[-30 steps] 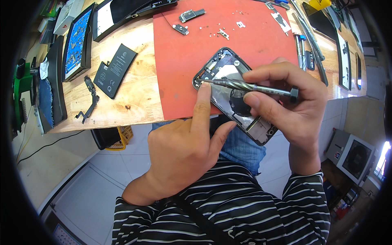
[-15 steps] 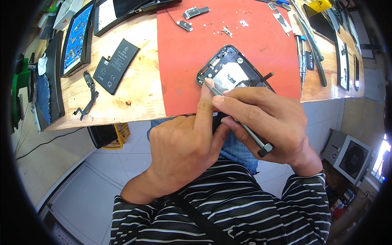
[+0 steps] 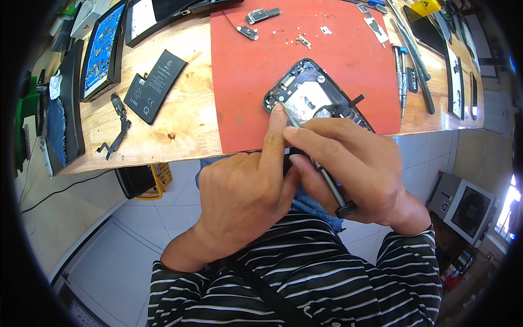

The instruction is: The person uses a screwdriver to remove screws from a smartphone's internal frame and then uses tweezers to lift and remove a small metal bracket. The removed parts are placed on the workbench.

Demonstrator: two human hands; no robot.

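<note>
An opened smartphone (image 3: 330, 87) lies tilted on the red mat (image 3: 239, 98), its inner parts and a pale plate showing. My left hand (image 3: 239, 185) is at its near left edge, the index fingertip pressed on the frame and the other fingers curled. The near edge of the phone is partly hidden by my hands. My right hand (image 3: 354, 169) pinches a slim grey screwdriver (image 3: 329, 185) with a dark cap. Its thin tip slants into the phone beside my left index finger; the exact contact point is too small to make out.
Left of the mat lie a black battery (image 3: 156, 87) and a flex cable (image 3: 118, 128). Small metal parts (image 3: 304, 42) and a speaker-like module (image 3: 262, 15) sit farther back. Screwdrivers (image 3: 400, 76) and tweezers (image 3: 417, 65) lie at right. A tray of blue material (image 3: 102, 49) stands at left.
My right hand and the screwdriver have shifted slightly; the capped end moved left and toward me. The phone's near right end has swung a little toward me. My left index finger stays on the phone.
</note>
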